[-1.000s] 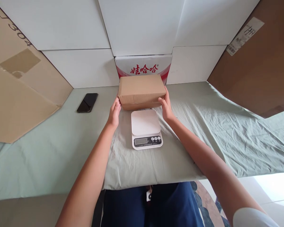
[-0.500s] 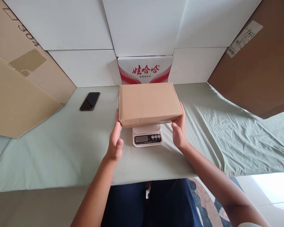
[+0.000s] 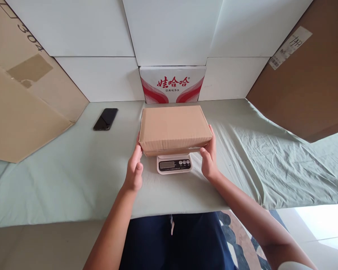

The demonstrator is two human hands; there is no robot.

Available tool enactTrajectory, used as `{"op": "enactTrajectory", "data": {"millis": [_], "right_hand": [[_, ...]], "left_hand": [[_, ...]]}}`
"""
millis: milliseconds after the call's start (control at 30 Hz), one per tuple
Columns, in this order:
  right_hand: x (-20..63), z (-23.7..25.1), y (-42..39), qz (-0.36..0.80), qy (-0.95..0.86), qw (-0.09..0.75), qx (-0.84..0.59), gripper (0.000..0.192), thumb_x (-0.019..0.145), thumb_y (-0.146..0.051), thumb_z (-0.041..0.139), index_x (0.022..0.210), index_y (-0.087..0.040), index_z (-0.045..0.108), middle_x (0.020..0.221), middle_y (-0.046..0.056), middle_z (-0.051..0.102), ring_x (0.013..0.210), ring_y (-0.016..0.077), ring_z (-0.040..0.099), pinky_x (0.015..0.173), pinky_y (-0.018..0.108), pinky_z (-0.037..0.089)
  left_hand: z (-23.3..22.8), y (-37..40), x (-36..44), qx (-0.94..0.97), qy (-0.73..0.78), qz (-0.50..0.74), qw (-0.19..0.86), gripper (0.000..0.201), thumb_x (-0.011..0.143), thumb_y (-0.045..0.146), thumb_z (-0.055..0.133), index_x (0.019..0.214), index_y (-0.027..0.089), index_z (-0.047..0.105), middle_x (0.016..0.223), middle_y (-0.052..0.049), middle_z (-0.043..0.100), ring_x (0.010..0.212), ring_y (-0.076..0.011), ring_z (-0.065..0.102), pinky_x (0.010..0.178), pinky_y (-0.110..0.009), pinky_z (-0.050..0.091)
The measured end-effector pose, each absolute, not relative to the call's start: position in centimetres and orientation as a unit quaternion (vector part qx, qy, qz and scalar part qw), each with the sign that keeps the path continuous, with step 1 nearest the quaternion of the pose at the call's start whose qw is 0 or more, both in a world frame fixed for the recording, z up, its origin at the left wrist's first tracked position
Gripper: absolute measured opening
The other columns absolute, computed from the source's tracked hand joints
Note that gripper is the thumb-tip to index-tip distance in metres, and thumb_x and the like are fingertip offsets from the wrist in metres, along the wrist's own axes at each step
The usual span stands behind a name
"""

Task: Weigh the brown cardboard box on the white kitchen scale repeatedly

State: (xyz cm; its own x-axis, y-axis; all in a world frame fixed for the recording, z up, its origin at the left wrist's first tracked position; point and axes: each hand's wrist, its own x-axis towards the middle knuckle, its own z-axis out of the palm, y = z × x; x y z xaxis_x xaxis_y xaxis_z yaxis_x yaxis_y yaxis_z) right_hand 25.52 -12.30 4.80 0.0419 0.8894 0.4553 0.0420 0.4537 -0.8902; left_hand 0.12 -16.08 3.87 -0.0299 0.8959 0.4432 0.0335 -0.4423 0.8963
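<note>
1. A cardboard box (image 3: 174, 128) is gripped at its two short ends; the left hand (image 3: 134, 168) is pressed against the left end and the right hand (image 3: 208, 159) against the right end, with the fingers of both wrapped round the lower near corners.
2. The box is placed over a small white kitchen scale (image 3: 174, 164), near the middle of the bench (image 3: 73, 180); the weighing plate is wholly hidden beneath it, and only the near strip with the display and buttons is seen.
3. Whether the box's full weight is borne by the scale cannot be told; its near edge is seen just above the display strip, and the hands are not released.
4. The display is too small to be read; no number can be made out.
5. As judged from the picture, the box has been brought onto the scale; the letting go and the reading of the display are left to be done.
6. A black phone (image 3: 105, 119) is lying face up at the far left of the bench, well apart from the box.
7. A red and white carton (image 3: 172, 84) is stood against the far wall, just behind the box; large sheets of brown cardboard (image 3: 25, 93) are leaned at the left and right.
</note>
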Motion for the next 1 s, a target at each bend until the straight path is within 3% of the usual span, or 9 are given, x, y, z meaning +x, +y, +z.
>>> {"op": "enactTrajectory", "data": {"millis": [233,567,767,1000], "right_hand": [[25.9,4.2,-11.7,0.337,-0.603,0.611,-0.386,0.084,0.092,-0.061,0.056,0.164,-0.035,0.021,0.171,0.004,0.034,0.157,0.0341,0.036,0.131,0.061,0.032],[26.2,4.0,-11.3,0.302,-0.619,0.604,-0.402,0.08,0.094,-0.063,0.051,0.164,-0.037,0.021,0.17,0.004,0.035,0.158,0.0331,0.034,0.132,0.062,0.028],[27.2,4.2,-10.6,0.299,-0.583,0.643,-0.397,0.07,0.095,-0.062,0.049,0.159,-0.046,0.027,0.171,-0.001,0.034,0.16,0.0344,0.033,0.129,0.068,0.027],[26.3,4.0,-11.2,0.316,-0.611,0.617,-0.382,0.078,0.094,-0.063,0.052,0.163,-0.037,0.024,0.172,0.003,0.033,0.162,0.0329,0.029,0.133,0.062,0.027]], "left_hand": [[3.2,-15.9,-0.1,0.602,0.381,0.602,0.359,0.09,0.091,0.079,0.045,0.164,0.026,0.035,0.174,-0.008,0.028,0.163,-0.0367,0.018,0.132,-0.048,0.023],[3.4,-15.9,0.0,0.622,0.376,0.587,0.357,0.091,0.092,0.079,0.042,0.166,0.027,0.028,0.176,-0.006,0.023,0.163,-0.0352,0.016,0.133,-0.047,0.019],[3.4,-15.5,-0.5,0.622,0.391,0.595,0.327,0.087,0.096,0.075,0.04,0.168,0.031,0.021,0.178,-0.002,0.016,0.165,-0.0311,0.012,0.134,-0.046,0.015],[2.8,-15.2,-0.2,0.594,0.399,0.584,0.383,0.09,0.091,0.077,0.046,0.161,0.02,0.04,0.165,-0.016,0.045,0.156,-0.0387,0.035,0.128,-0.053,0.031]]}}
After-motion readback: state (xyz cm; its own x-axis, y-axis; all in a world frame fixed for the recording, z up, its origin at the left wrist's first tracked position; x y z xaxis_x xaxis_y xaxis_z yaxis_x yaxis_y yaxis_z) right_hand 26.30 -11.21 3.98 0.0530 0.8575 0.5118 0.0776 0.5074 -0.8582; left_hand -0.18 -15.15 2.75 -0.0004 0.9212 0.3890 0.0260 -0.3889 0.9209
